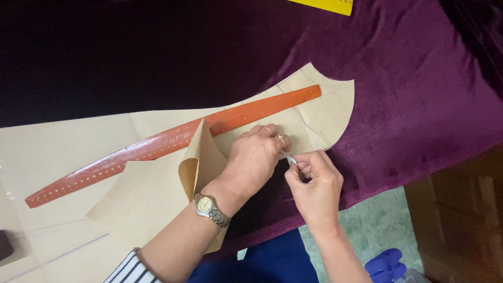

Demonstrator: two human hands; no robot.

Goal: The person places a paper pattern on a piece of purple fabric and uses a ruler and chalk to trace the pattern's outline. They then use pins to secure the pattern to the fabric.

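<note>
A tan paper pattern piece [325, 105] lies on dark purple velvet fabric [414, 78]. A long curved orange ruler [173, 139] rests across the paper. My left hand [254, 157], with rings and a wristwatch, presses flat on the paper near its lower edge. My right hand [314, 181] pinches a small white piece of chalk [291, 159] with its tip at the paper's edge, touching my left fingers. Part of the paper is folded up into a cone-like flap [196, 157] beside my left wrist.
A clear plastic ruler [57, 246] lies at the lower left on the paper. A yellow sheet [327, 5] pokes in at the top edge. The table edge runs along the lower right, with green floor tile [377, 225], blue slippers [387, 262] and a wooden cabinet [461, 209] beyond.
</note>
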